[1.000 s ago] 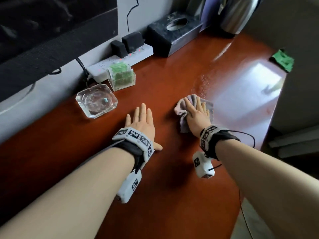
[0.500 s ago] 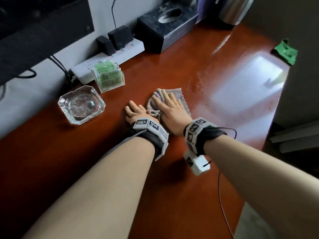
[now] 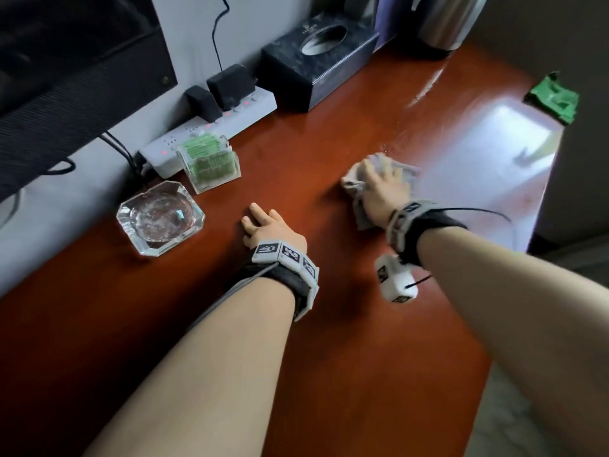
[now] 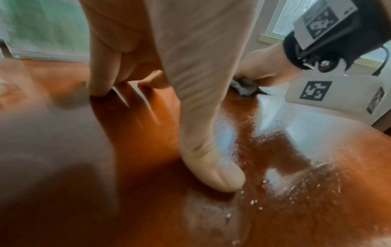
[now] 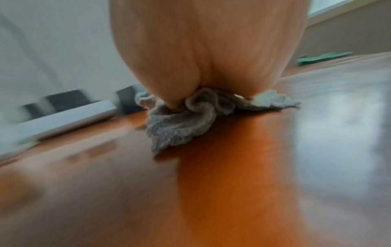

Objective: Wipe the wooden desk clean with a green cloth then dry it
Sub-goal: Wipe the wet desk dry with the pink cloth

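My right hand (image 3: pixel 384 186) presses flat on a crumpled grey cloth (image 3: pixel 361 211) on the glossy red-brown wooden desk (image 3: pixel 362 357), fingers spread over it. In the right wrist view the grey cloth (image 5: pixel 182 127) bunches under the palm. My left hand (image 3: pixel 263 225) rests on the desk to the left of it, propped on its fingertips (image 4: pixel 99 86), holding nothing. Water droplets (image 4: pixel 275 167) lie on the wood beside that hand. The green cloth (image 3: pixel 553 98) lies apart at the desk's far right edge, and the green cloth (image 5: pixel 323 57) also shows in the right wrist view.
A glass ashtray (image 3: pixel 160 217) and a clear box of green items (image 3: pixel 209 163) stand left of my left hand. Behind them are a white power strip (image 3: pixel 211 133), a black tissue box (image 3: pixel 316 57) and a steel kettle (image 3: pixel 445 21). The desk ends at the right (image 3: pixel 540 206).
My right hand slid the grey cloth left up to my left hand, then back out to the right. My left hand went from lying flat to resting on drawn-in fingers.
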